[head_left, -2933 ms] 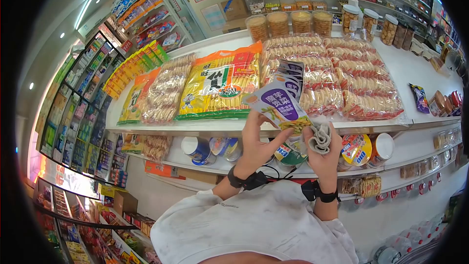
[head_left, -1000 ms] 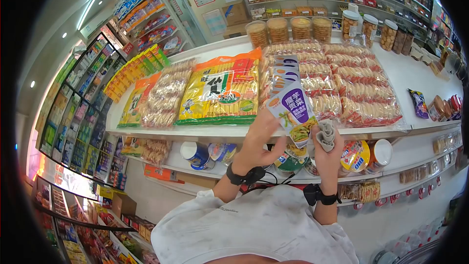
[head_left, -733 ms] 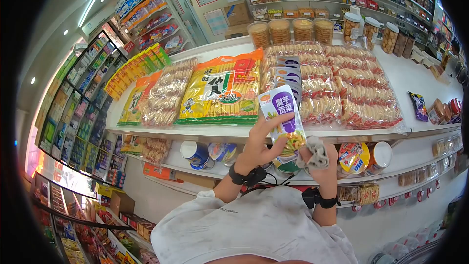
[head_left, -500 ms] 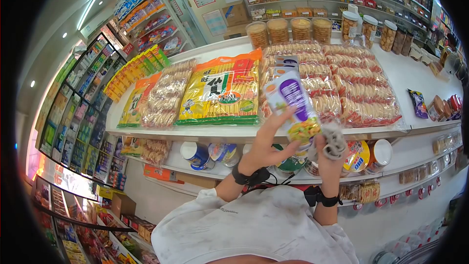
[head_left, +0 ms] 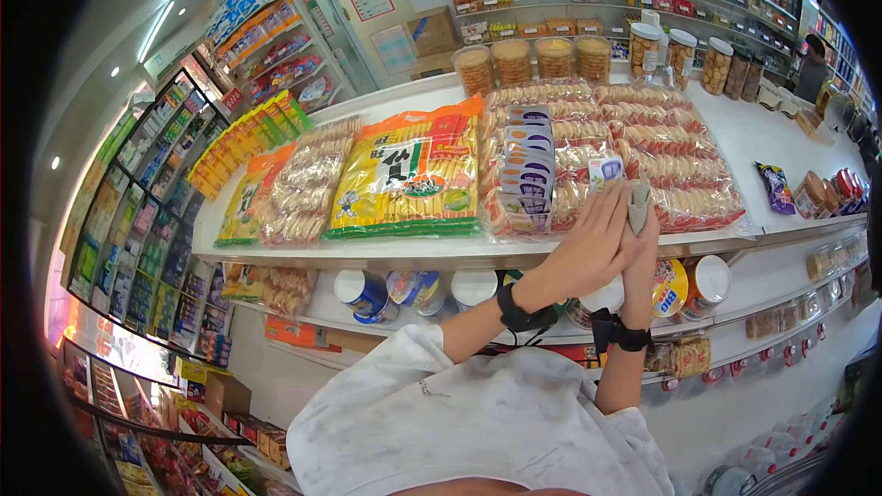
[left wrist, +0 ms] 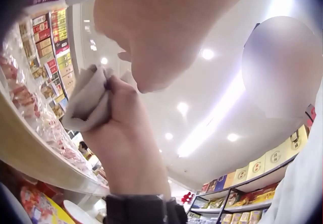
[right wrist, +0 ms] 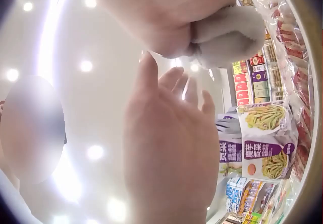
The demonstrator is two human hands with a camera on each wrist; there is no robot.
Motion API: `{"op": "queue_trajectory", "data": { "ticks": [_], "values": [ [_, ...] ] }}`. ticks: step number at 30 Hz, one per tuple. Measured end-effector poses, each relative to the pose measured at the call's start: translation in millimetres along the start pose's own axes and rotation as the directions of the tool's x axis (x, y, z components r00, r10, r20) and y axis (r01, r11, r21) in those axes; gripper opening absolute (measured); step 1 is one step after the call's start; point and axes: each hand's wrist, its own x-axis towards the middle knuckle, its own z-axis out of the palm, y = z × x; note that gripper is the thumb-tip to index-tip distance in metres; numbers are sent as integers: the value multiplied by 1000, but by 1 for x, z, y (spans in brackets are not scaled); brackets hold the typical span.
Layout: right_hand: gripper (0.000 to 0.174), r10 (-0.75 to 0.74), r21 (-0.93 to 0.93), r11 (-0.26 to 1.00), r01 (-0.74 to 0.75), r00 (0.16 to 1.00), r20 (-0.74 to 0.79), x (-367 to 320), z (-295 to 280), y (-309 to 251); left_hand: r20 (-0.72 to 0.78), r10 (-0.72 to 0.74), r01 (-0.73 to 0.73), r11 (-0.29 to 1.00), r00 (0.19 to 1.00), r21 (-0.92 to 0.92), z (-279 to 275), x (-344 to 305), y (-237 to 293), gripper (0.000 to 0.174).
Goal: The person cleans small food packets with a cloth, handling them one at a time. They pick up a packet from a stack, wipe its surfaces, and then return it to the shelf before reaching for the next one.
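In the head view my two hands are close together above the front edge of the counter. My left hand (head_left: 588, 243) lies with straight fingers against my right hand (head_left: 646, 243). The left wrist view shows my right hand gripping a rolled grey cloth (left wrist: 88, 100). Past the left fingertips shows the top of a white and purple snack packet (head_left: 604, 171); the rest is hidden, and I cannot tell which hand bears it. To the left, an overlapping row of similar packets (head_left: 526, 174) lies on a clear bag of crackers (head_left: 583, 133).
Yellow snack bags (head_left: 409, 170) lie left of the packets. More bagged crackers (head_left: 680, 156) lie behind and right. Tubs of biscuits (head_left: 551, 60) and jars (head_left: 680, 55) stand along the back. Instant-noodle tubs (head_left: 707, 285) fill the shelf below. A person (head_left: 811, 69) is far right.
The packet earlier held up in my left hand, printed face showing, is now mostly hidden behind my hands. Both hands have moved right and closed together. The packet row on the crackers is uncovered.
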Motion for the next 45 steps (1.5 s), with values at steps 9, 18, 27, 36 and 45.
{"op": "queue_trajectory", "data": {
  "ticks": [9,18,27,36,45],
  "values": [
    [51,215,60,977,-207,914,-345,-8,-21,-21,75,-80,59,966,994,250,28,-14,-41,84],
    [71,367,312,909,-276,884,-290,-12,-30,-3,-257,63,-110,979,964,-172,-56,-29,4,34],
    [42,56,141,990,-33,985,-163,-8,15,-26,-534,-165,257,961,829,102,-103,-48,-36,24],
    [34,-237,86,967,240,970,-43,-29,72,-52,-502,-68,172,971,862,165,-96,-60,-41,20],
    [74,-509,-78,837,542,822,258,-33,77,-60,-549,-190,161,982,814,-102,-80,-44,-41,20]
  ]
}}
